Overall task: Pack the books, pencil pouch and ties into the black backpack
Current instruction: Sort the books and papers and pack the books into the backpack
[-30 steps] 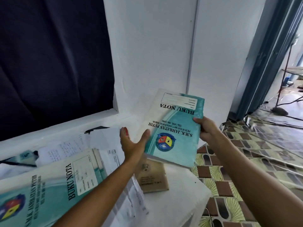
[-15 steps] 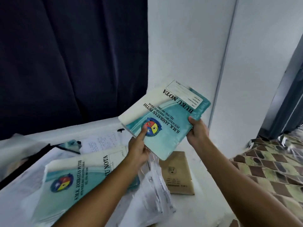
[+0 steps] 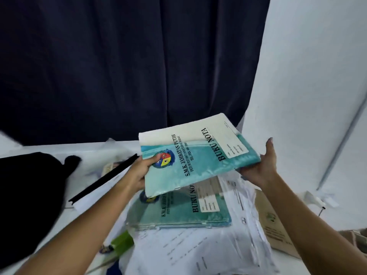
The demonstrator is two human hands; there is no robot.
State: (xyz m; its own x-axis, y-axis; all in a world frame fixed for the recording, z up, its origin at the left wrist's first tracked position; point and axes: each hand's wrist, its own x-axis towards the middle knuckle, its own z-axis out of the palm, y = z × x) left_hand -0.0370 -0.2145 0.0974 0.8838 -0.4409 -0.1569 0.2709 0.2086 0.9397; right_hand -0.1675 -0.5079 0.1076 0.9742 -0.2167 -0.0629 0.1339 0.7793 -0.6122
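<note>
A teal and cream notebook marked BUKU NOTA [image 3: 198,155] hangs in the air over the white table. My left hand [image 3: 142,171] grips its left edge, thumb on the cover badge. My right hand [image 3: 262,167] supports its right edge from below with the fingers spread upward. Directly beneath it a second teal notebook [image 3: 178,213] lies flat on a pile of papers. The black backpack [image 3: 29,195] fills the left side of the view, blurred, with its opening hidden. No pencil pouch or ties can be made out.
Loose white printed sheets [image 3: 208,247] spread over the table [image 3: 89,155] under the books. A brown card booklet [image 3: 278,225] lies at the right. A black strip [image 3: 103,179] slants across papers by the backpack. A green object [image 3: 121,242] sits near the front. Dark curtain [image 3: 119,66] behind, white wall at right.
The view has swung left, bringing the backpack into sight. Both hands have carried the notebook leftward and turned it so its title reads the other way, above the second notebook.
</note>
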